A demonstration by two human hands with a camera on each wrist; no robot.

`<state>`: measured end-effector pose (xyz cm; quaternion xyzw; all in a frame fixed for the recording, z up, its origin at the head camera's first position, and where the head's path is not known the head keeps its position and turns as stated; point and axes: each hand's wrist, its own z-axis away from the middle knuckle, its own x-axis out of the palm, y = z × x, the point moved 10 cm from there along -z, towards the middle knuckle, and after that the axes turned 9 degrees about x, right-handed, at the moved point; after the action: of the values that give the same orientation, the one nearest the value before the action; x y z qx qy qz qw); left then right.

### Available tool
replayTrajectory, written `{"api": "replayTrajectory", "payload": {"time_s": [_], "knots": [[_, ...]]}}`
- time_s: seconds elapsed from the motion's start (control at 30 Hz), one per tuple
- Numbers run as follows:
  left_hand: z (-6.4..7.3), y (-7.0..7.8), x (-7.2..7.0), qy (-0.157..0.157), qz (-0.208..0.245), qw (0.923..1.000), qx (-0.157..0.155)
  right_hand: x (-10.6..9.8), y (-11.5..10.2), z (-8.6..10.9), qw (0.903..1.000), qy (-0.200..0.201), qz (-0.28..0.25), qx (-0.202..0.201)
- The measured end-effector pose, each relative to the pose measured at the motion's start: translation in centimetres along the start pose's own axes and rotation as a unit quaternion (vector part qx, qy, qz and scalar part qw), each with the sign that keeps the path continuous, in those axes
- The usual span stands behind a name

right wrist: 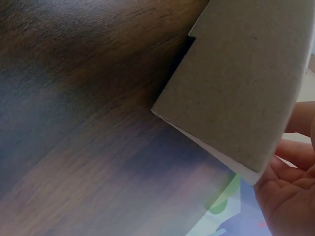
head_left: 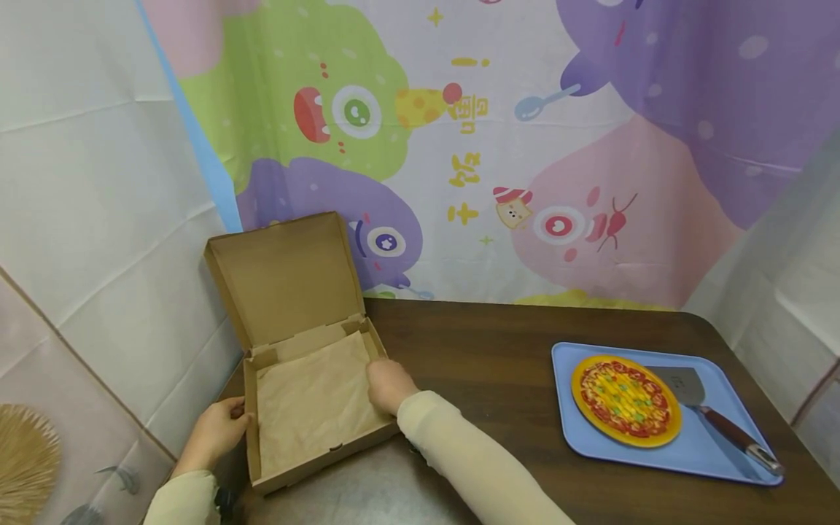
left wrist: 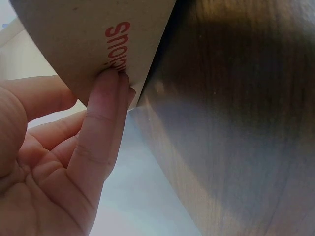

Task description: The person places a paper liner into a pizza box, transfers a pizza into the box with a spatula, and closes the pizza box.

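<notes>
A brown cardboard pizza box (head_left: 302,470) stands open at the left of the table, its lid (head_left: 285,284) tilted back. Brown liner paper (head_left: 315,401) lies inside over its base. My left hand (head_left: 219,430) holds the box's left side; in the left wrist view, fingertips (left wrist: 106,86) touch the outer wall with red print (left wrist: 118,44). At the opposite side, my right hand (head_left: 390,386) grips the right wall, fingers curled over its edge. The right wrist view shows that wall's outside (right wrist: 241,93), hiding some fingertips.
On the right, a blue tray (head_left: 590,448) bears a pizza (head_left: 626,401) and a spatula (head_left: 728,430) with a brown handle. A patterned curtain (head_left: 459,270) hangs behind the dark wooden table (head_left: 472,364). White cloth (head_left: 111,182) walls in the left.
</notes>
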<state>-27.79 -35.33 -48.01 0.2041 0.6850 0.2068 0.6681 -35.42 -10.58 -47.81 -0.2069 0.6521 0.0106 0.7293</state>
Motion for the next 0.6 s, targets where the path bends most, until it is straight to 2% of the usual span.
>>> {"api": "replayTrajectory", "payload": {"time_s": [0.2,0.6], "knots": [[-0.01,-0.21,0.16,-0.003,0.007,1.0000,0.000,0.04,-0.51,0.38,0.9989,0.009,0.041,-0.020],[-0.06,-0.27,0.10,-0.004,0.004,1.0000,-0.003,0.11,-0.84,0.59,0.9976,0.012,0.064,-0.024]]}}
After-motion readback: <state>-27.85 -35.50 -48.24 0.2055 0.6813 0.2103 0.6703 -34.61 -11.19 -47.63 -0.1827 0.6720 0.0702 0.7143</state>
